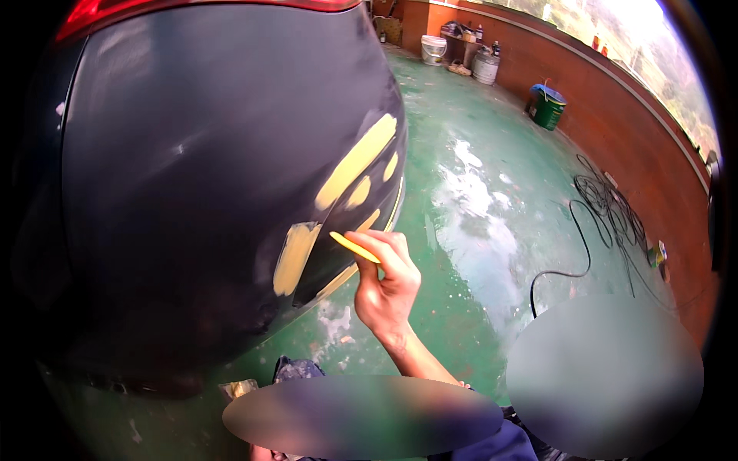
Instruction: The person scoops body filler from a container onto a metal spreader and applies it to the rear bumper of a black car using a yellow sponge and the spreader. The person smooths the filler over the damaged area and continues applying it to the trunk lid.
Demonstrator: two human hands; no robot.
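Right hand [390, 273] pinches a slim yellow spreader [355, 248], angled ten-to-four — pale-yellow oblong patch [296, 260] at nine o'clock; left hand's state unclear.

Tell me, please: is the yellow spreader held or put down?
Held: the right hand grips the yellow spreader in its fingers, near the dark car panel.

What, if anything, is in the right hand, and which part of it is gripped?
A thin yellow spreader: the right hand pinches it between thumb and fingers toward its right end, its left tip showing clear.
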